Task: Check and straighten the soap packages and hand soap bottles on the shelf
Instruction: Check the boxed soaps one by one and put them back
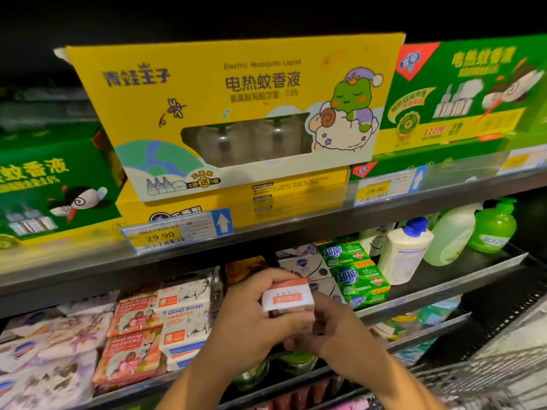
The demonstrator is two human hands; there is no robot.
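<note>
Both my hands hold a small white and orange soap box (288,298) in front of the soap shelf (461,279). My left hand (251,315) grips it from the left, thumb under its front edge. My right hand (334,329) holds it from below and the right. Goat Soap packages (183,312) and red ones (134,335) lie stacked to the left. Green soap packs (355,273) are stacked to the right. Beyond them stand hand soap bottles: a white one with a blue cap (405,253), a pale green one (450,235) and a bright green pump bottle (494,226).
The shelf above carries a yellow mosquito liquid box (231,93) and green boxes (461,84), with a 29.90 price tag (174,232) on its edge. Purple and white soap packs (50,350) lie at the far left. A wire cart (485,377) stands at the lower right.
</note>
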